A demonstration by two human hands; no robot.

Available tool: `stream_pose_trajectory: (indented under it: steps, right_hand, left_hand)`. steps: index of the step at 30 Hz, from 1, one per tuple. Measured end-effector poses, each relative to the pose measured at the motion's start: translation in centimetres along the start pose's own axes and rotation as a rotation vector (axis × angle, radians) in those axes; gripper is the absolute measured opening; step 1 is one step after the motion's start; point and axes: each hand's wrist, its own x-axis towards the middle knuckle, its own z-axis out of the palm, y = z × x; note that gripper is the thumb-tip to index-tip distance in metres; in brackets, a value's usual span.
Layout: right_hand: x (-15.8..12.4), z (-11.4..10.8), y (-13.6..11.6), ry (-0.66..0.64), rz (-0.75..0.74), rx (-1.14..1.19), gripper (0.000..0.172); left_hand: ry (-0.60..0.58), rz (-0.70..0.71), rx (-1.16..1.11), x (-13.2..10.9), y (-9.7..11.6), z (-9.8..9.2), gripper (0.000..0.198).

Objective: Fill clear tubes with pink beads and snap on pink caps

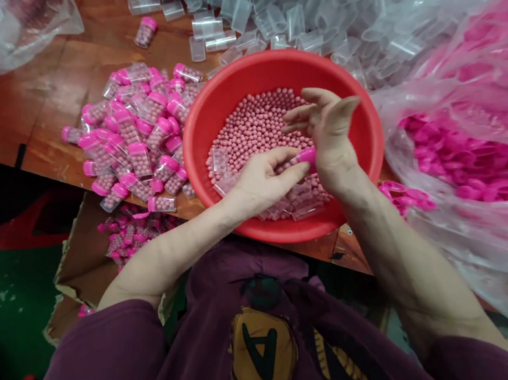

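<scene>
Over a red basin (196, 128), my left hand (269, 180) is closed around a small clear bottle, mostly hidden by the fingers. Its pink cap (306, 156) points right and meets the heel of my right palm. My right hand (329, 131) is open, fingers spread and thumb raised, over the basin's right half. Pink beads (252, 121) fill the bottom of the basin. Among them lie several clear bottles (305, 204) near the front wall and to the left.
Left of the basin is a heap of capped, bead-filled bottles (129, 133), with more in a cardboard box (74, 267) below the table (0, 120). Empty clear bottles (246, 8) pile up behind. On the right, a plastic bag (465, 244) holds pink caps (489, 161).
</scene>
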Motion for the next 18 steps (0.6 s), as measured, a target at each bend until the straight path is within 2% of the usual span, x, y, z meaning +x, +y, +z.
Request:
stream_pose_trajectory:
  steps: [2,3,5,7,9,11,15,18]
  right_hand:
    - [-0.5,-0.6,0.5,0.101,0.012,0.106,0.09]
    - [-1.1,-1.1,0.5,0.11,-0.019,0.095,0.082]
    - [-2.5,-2.1,0.1,0.017,-0.136,-0.12,0.075]
    - [-3.8,-2.7,-0.7,-0.081,-0.224,-0.406,0.083]
    - [-4.7,-2.5,-1.5,-0.098,-0.239,-0.613,0.085]
    - [-5.0,-1.7,-2.0,-0.078,-0.219,-0.704,0.08]
    - [-4.7,-0.2,-2.1,-0.03,-0.253,-0.655,0.068]
    - [-4.6,0.4,-1.5,0.035,-0.306,-0.594,0.063]
  left_hand:
    - [0.046,-0.065,-0.116,-0.1,0.3,-0.1,0.02]
    - [0.087,-0.081,-0.167,0.0,0.3,-0.1,0.023]
    - [0.17,-0.093,-0.241,0.2,0.3,-0.1,0.026]
    - [0.203,-0.087,-0.263,0.4,0.2,0.0,0.027]
    - [0.21,-0.052,-0.23,0.6,0.1,0.2,0.028]
    - [0.224,-0.001,-0.147,0.8,-0.1,0.5,0.025]
    - [0.259,0.048,0.011,0.8,-0.6,0.7,0.005]
    - [0.259,0.068,0.023,0.8,-0.8,0.6,0.003]
